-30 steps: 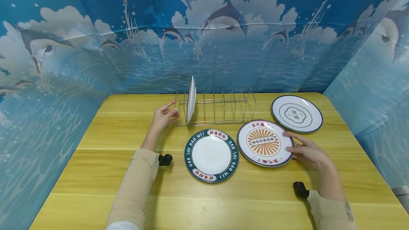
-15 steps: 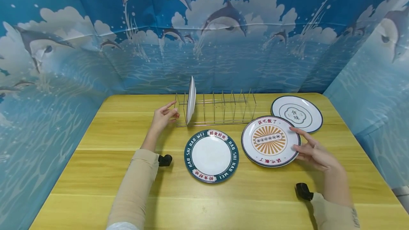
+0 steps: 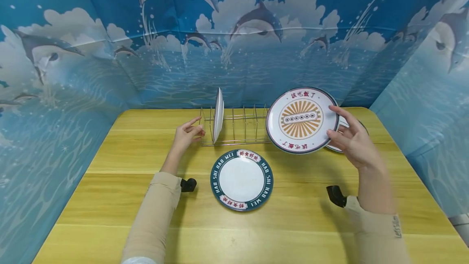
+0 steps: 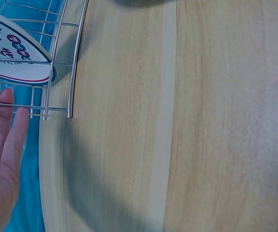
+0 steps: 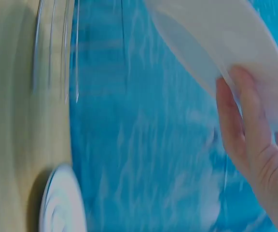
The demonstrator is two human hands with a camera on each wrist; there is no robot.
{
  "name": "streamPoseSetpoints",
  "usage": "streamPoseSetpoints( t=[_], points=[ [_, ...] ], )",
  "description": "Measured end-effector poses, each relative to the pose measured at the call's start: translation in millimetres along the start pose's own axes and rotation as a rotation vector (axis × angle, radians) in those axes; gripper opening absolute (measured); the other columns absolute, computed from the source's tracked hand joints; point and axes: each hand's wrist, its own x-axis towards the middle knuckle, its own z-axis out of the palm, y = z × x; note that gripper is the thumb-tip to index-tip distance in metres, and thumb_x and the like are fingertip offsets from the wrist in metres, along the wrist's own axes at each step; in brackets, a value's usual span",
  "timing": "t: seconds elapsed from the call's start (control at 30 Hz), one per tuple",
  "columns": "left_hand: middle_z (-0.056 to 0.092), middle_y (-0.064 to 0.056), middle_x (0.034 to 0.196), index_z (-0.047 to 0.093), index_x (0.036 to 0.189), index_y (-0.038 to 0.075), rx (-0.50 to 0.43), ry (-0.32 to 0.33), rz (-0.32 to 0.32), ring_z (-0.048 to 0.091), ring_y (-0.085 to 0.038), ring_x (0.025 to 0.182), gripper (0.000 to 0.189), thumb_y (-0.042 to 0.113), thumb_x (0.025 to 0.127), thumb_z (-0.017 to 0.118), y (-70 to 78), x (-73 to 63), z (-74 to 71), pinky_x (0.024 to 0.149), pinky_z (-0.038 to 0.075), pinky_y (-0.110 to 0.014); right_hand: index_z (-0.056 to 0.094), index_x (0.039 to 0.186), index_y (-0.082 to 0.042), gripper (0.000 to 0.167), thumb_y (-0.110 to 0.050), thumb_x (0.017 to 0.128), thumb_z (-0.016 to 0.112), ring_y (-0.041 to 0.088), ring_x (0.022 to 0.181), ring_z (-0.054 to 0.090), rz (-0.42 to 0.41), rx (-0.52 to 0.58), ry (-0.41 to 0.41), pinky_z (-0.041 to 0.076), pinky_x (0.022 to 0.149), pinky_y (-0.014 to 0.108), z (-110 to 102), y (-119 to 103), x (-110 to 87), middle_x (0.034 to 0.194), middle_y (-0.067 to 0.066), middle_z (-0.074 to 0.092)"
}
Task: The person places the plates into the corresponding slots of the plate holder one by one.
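My right hand (image 3: 353, 141) holds a white plate (image 3: 302, 119) by its right edge. The plate has orange rays, red characters and a dark rim, and is raised and tilted above the table. In the right wrist view, fingers (image 5: 257, 113) lie on its pale underside. My left hand (image 3: 187, 135) is at the left end of a wire plate rack (image 3: 243, 127), its straight fingers (image 4: 14, 137) against the end wire. One plate (image 3: 218, 117) stands upright in the rack near that end. The raised plate overlaps the rack's right end in the head view.
A green-rimmed plate (image 3: 242, 180) lies on the wooden table (image 3: 234, 235) in front of the rack. Another white plate (image 5: 62, 203) lies at the right, mostly hidden behind the raised one in the head view. A dolphin-print cloth (image 3: 165, 76) hangs behind the table.
My right hand has lifted the orange-rayed plate off the table, first slightly right, then up and back toward the rack. My left hand has stayed at the rack's left end.
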Motion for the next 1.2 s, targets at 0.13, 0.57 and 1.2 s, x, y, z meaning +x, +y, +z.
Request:
streamPoseSetpoints(
  t=[0.13, 0.57, 1.2],
  points=[
    [0.067, -0.003, 0.077, 0.048, 0.133, 0.009, -0.004, 0.0, 0.002, 0.065, -0.016, 0.078, 0.046, 0.016, 0.089, 0.06, -0.3, 0.6, 0.7, 0.087, 0.047, -0.05, 0.036, 0.14, -0.016, 0.057, 0.004, 0.089, 0.053, 0.012, 0.085, 0.06, 0.0, -0.16, 0.045, 0.054, 0.067, 0.02, 34, 3, 27.8, 0.115, 0.013, 0.045],
    [0.068, -0.005, 0.079, 0.052, 0.13, 0.008, 0.001, -0.019, 0.069, 0.065, -0.014, 0.076, 0.047, 0.022, 0.087, 0.063, -2.2, -0.7, -0.9, 0.081, 0.052, -0.044, 0.038, 0.139, -0.016, 0.059, 0.001, 0.087, 0.059, 0.026, 0.09, 0.057, -0.078, -0.593, 0.074, 0.054, 0.071, 0.028, 122, 44, 97.3, 0.107, 0.024, 0.055],
    [0.067, -0.002, 0.075, 0.047, 0.133, 0.004, -0.008, -0.024, -0.019, 0.065, -0.015, 0.076, 0.044, 0.009, 0.091, 0.057, 19.7, -12.5, 4.7, 0.09, 0.043, -0.054, 0.044, 0.134, -0.01, 0.058, -0.005, 0.082, 0.067, 0.032, 0.1, 0.056, -0.164, -0.804, 0.029, 0.05, 0.087, 0.04, 160, 94, 120.7, 0.111, 0.018, 0.052]
  ],
)
